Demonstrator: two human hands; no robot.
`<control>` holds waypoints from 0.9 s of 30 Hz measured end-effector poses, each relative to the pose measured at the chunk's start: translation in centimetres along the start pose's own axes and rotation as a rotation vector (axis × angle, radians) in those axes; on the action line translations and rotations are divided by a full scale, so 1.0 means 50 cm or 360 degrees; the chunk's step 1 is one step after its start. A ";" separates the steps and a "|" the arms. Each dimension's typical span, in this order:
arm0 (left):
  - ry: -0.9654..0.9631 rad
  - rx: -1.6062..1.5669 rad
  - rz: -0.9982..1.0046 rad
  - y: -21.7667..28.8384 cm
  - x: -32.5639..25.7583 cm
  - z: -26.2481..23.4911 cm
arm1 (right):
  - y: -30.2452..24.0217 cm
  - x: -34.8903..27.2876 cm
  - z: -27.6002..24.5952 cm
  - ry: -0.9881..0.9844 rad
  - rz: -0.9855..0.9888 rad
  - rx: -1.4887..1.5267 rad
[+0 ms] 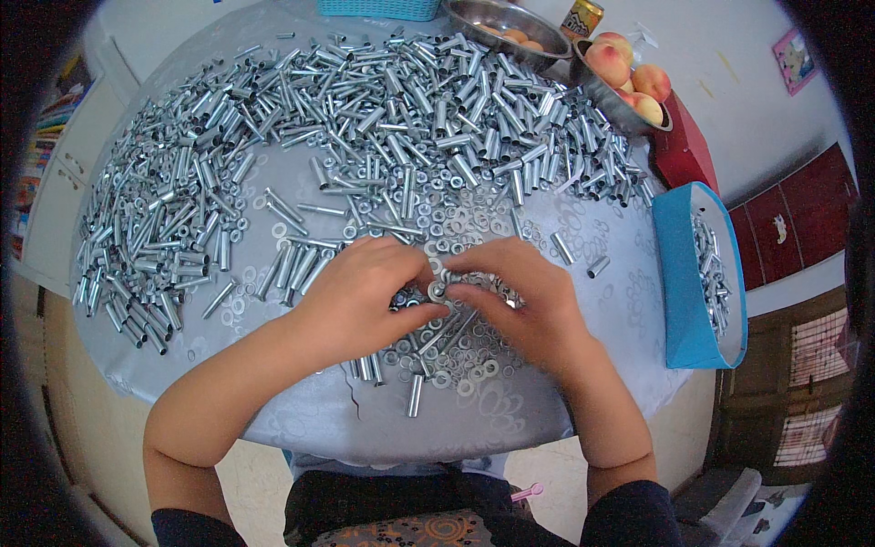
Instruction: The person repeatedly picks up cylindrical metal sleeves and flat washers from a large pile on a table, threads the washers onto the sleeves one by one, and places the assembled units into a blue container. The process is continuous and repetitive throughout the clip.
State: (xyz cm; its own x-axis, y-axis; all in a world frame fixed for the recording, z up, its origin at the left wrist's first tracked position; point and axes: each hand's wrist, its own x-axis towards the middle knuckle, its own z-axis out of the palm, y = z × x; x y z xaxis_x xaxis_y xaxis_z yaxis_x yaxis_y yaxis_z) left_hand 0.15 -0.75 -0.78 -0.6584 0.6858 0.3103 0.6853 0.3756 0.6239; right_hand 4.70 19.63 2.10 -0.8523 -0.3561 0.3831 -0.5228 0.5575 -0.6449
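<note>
My left hand (366, 284) and my right hand (524, 290) meet over the near middle of the table. At the fingertips of my right hand, between thumb and forefinger, sits a small ring-shaped metal piece (438, 290), a washer or nut. The left thumb reaches in just below it; the left fingers are curled, and whatever they hold is hidden. Loose flat washers (469, 360) spread under both hands, with a few bolts among them. Beside my left wrist lies a row of bolts with metal sleeves (296, 264). A single sleeve (416, 396) rests near the table's front edge.
A broad heap of silvery sleeves, bolts and nuts (365, 100) curves across the table's far and left sides. To the right stands a blue fabric bin (685, 273) with metal parts inside. Metal bowls of peaches (629, 77) and eggs (515, 36), plus a can (581, 18), stand far right.
</note>
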 end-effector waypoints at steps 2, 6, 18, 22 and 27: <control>-0.0018 0.0014 0.0004 0.000 0.000 -0.001 | 0.000 0.000 0.004 -0.0035 -0.0035 0.0021; 0.0016 0.0028 0.0029 -0.009 -0.005 0.006 | 0.002 0.001 0.005 -0.0093 -0.0072 0.0051; 0.0042 0.0016 0.0062 -0.002 -0.004 0.005 | -0.005 0.001 0.004 -0.0117 0.0196 0.0132; 0.0035 -0.0023 0.0035 -0.003 -0.003 0.009 | -0.018 0.004 0.001 -0.0114 0.0137 0.0213; 0.0066 -0.0092 -0.0025 0.008 -0.001 0.001 | 0.011 -0.011 -0.057 -0.0374 0.0080 0.0266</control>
State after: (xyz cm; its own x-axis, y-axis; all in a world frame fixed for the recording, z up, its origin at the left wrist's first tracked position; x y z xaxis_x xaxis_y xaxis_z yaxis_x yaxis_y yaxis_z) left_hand 0.46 -0.60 -0.61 -0.6821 0.6532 0.3288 0.6563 0.3485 0.6692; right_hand 4.81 22.28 3.42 -0.8397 -0.5062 0.1967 -0.4537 0.4547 -0.7664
